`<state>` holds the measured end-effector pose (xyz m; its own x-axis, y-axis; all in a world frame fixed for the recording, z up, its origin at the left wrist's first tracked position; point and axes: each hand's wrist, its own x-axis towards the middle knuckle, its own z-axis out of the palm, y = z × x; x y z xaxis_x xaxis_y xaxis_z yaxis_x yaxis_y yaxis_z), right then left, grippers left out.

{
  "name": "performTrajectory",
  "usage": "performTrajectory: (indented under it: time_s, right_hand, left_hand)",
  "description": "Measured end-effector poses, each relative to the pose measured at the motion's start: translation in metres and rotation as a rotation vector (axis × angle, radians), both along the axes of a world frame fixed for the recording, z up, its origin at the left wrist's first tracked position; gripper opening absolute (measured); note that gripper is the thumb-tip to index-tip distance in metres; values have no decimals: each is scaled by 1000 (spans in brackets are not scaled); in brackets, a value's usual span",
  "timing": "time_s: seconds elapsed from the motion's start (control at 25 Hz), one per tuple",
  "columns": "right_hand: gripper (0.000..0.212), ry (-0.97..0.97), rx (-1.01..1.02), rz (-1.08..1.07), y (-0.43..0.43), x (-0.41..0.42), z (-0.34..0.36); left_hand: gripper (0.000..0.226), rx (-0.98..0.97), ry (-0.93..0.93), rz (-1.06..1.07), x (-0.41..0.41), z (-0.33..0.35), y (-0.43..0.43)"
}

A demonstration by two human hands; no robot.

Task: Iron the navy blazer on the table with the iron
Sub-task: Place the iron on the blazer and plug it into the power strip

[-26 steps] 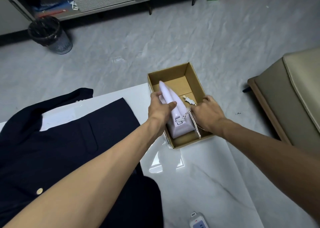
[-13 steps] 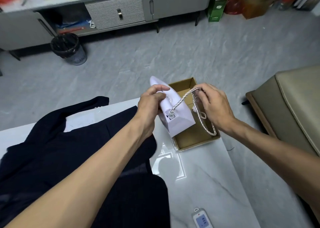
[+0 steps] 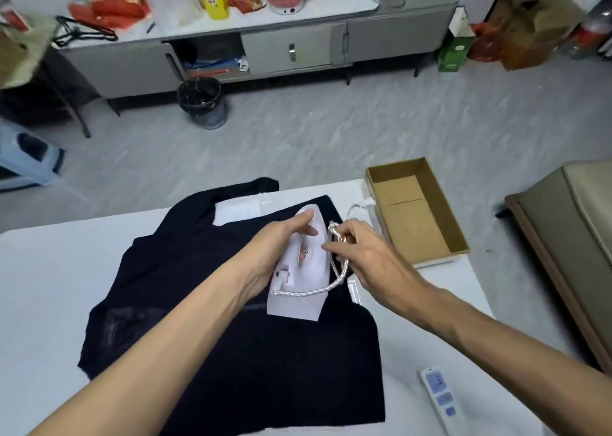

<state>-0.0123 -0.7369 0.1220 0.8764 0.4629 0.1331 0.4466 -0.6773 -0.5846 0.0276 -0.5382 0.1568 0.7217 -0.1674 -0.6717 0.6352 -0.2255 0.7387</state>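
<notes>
Blazer (image 3: 231, 353) on white table (image 3: 49, 286); L hand (image 3: 281, 247) grips iron (image 3: 298, 306), R hand (image 3: 367, 256) pinches cord (image 3: 308, 291); grey floor (image 3: 331, 131)

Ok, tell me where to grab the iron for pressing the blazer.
Take the iron by its top handle, from above, at the near heel end: the tip points away over the blazer, and the cord leaves the heel.

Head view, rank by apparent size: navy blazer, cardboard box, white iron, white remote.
1. Navy fabric blazer
2. Open brown cardboard box
3. White plastic iron, partly hidden by left hand; braided cord in right hand not counted
4. White slim remote, smallest though nearest the camera
</notes>
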Motion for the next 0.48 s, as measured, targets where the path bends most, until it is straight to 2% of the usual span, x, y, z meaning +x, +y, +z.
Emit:
performTrajectory:
  time_s: [0.12,0.28,0.4,0.48]
  right_hand:
    - [57,102,-67,-9,38,-61,-47]
    - [77,321,-167,-49,63,-125,-104]
    - [73,455,-236,-104,67,-150,-136]
    - [59,459,-173,-311,71,-137,-145]
  left_hand:
    - [17,83,-82,50,-41,-29,46]
    - [37,251,-131,76,-81,-78,83]
    - [36,256,-98,184,-108,-118,93]
    - [35,249,-90,259,-121,-138,99]
